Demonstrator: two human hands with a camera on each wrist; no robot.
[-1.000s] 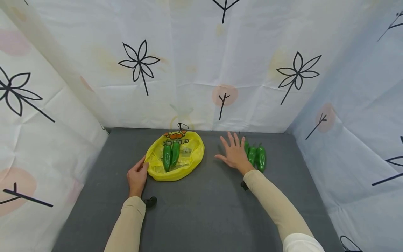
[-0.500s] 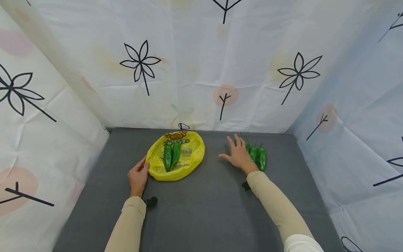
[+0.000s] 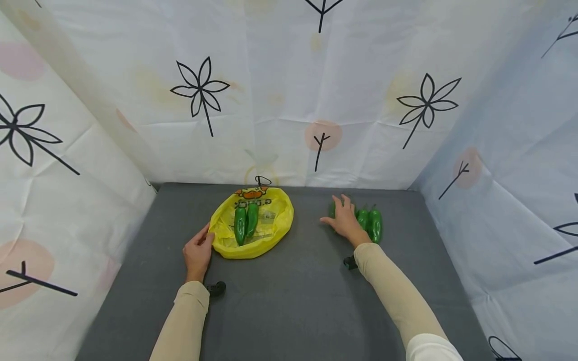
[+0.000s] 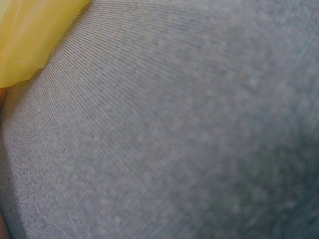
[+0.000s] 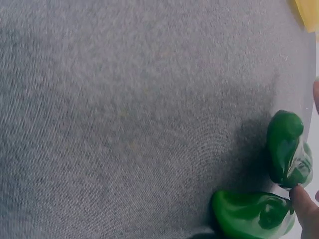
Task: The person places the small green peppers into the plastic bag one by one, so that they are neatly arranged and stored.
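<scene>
My left hand (image 3: 197, 255) pinches the left edge of a yellow plastic bag (image 3: 283, 223), spread open on the table with printing at its far side. Two glossy green jalapeño peppers (image 3: 241, 225) lie side by side in the bag. My right hand (image 3: 345, 221) is over the left end of a row of more jalapeños, thumb apart from the fingers. One pepper (image 3: 331, 209) shows left of its fingers, partly covered; two others (image 3: 375, 224) lie to its right. In the right wrist view a fingertip (image 5: 300, 199) touches between two peppers (image 5: 285, 144), with the thumb apart from them.
A dark grey cloth-covered table (image 3: 284, 311) lies under everything. White fabric walls (image 3: 289, 90) with black flower drawings stand behind it and at both sides. A black wrist camera (image 3: 218, 289) sits by the left cuff, another (image 3: 349, 262) by the right.
My right hand has shifted slightly to the right and its spread fingers have drawn in and bent down over the peppers. A pepper has come into sight left of it. My left hand stays.
</scene>
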